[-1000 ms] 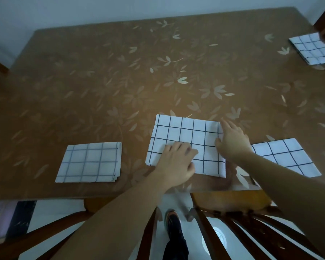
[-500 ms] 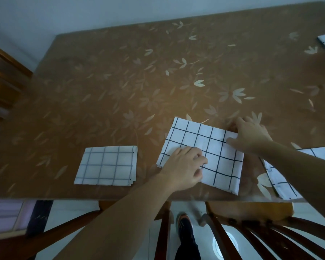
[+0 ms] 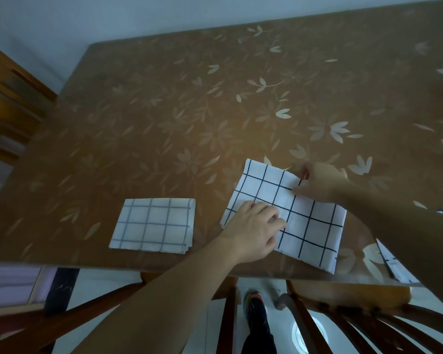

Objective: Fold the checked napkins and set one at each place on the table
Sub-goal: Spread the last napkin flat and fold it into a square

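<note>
At the far left stands a brown wooden cabinet [image 3: 8, 103], just beside the corner of the brown surface [image 3: 164, 111], which is covered with a pale leaf pattern. Near the front edge of the surface lies a folded napkin [image 3: 152, 224] of white cloth with a dark grid, a flat rectangle with its layered edges on its right side, touched by neither hand. Just to its right, apart from it, lies the middle napkin [image 3: 312, 226], a larger white checked cloth turned at a slant. The left hand [image 3: 253, 231] rests palm down on its near left part, fingers loosely bent and pressing the cloth flat, grasping nothing. The right hand [image 3: 322, 182] is at the far right corner of the same cloth, thumb and fingers pinching its edge. Under the right forearm a third napkin [image 3: 391, 264], white and checked, shows only in part at the front right edge. Below the surface are a brown wooden slatted chair [image 3: 317, 315] and a dark shoe [image 3: 256, 307].
</note>
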